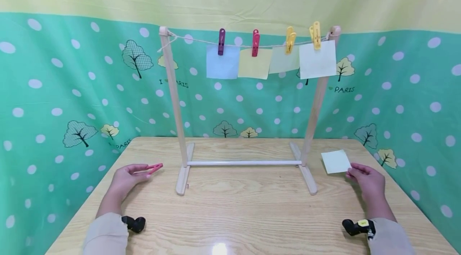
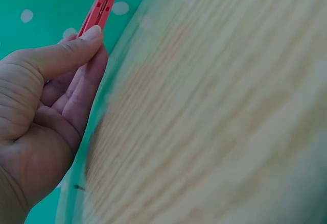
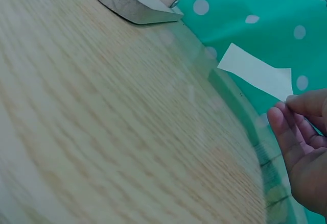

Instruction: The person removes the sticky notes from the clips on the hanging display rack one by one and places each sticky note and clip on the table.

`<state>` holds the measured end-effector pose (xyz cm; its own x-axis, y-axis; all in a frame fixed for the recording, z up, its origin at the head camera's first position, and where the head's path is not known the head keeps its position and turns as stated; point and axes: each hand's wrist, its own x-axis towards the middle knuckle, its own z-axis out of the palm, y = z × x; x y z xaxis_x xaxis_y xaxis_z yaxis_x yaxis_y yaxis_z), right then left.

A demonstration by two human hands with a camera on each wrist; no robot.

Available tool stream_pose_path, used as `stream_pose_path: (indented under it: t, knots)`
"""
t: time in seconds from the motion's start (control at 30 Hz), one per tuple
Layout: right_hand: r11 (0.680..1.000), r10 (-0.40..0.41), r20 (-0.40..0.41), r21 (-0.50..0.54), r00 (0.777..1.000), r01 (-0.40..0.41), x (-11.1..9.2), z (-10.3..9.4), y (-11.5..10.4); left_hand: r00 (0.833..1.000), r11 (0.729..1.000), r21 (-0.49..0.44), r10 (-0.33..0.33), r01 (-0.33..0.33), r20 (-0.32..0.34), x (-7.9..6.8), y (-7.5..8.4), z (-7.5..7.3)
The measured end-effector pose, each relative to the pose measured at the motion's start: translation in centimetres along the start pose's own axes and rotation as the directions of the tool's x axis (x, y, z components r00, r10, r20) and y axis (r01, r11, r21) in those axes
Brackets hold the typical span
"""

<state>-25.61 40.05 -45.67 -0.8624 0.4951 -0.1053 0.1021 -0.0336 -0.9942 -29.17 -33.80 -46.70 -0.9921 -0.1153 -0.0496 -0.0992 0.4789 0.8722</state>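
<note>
Between thumb and fingers, my left hand (image 1: 126, 181) pinches a red clothespin (image 1: 155, 167), left of the wooden stand. The left wrist view shows the clothespin (image 2: 99, 9) pointing away from the fingertips. On the other side, my right hand (image 1: 368, 181) pinches a pale square paper (image 1: 336, 161) by its near right corner. From the right wrist, that paper (image 3: 258, 71) appears held out over the table's edge. A string (image 1: 201, 41) runs between the stand's posts, with a blue paper (image 1: 222, 63), a yellow paper (image 1: 255, 63), a pale green paper (image 1: 284, 59) and a white paper (image 1: 317, 61) clipped along it.
The wooden stand has a left post (image 1: 174, 91), a right post (image 1: 317, 107) and a white crossbar (image 1: 245, 163) low between its feet. It stands on a wood-grain table (image 1: 245, 215). A green dotted curtain (image 1: 43, 87) surrounds the table's back and sides.
</note>
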Motion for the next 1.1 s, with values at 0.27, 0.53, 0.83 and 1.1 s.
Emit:
stream_pose_path:
  t: [0.27, 0.53, 0.83, 1.1]
  knots:
    - [0.993, -0.012, 0.008, -0.119, 1.0, 0.013, 0.3, -0.2, 0.5, 1.0, 0.999, 0.029, 0.014, -0.014, 0.0, 0.6, -0.6, 0.1]
    - [0.94, -0.078, 0.033, -0.33, 0.996, 0.085, 0.4, -0.2, 1.3, 1.0, 0.997, 0.081, 0.019, -0.019, 0.005, 0.5, -0.7, 0.3]
    - [0.815, -0.107, 0.044, -0.569, 0.993, 0.112, 0.6, -0.7, 1.6, 0.999, 0.993, 0.11, 0.034, -0.033, 0.0, 0.5, -0.6, 0.5]
    - [0.75, -0.148, 0.073, -0.642, 0.986, 0.161, 0.6, -1.0, 1.6, 0.999, 0.995, 0.091, 0.034, -0.033, -0.008, 0.4, -0.7, 0.6]
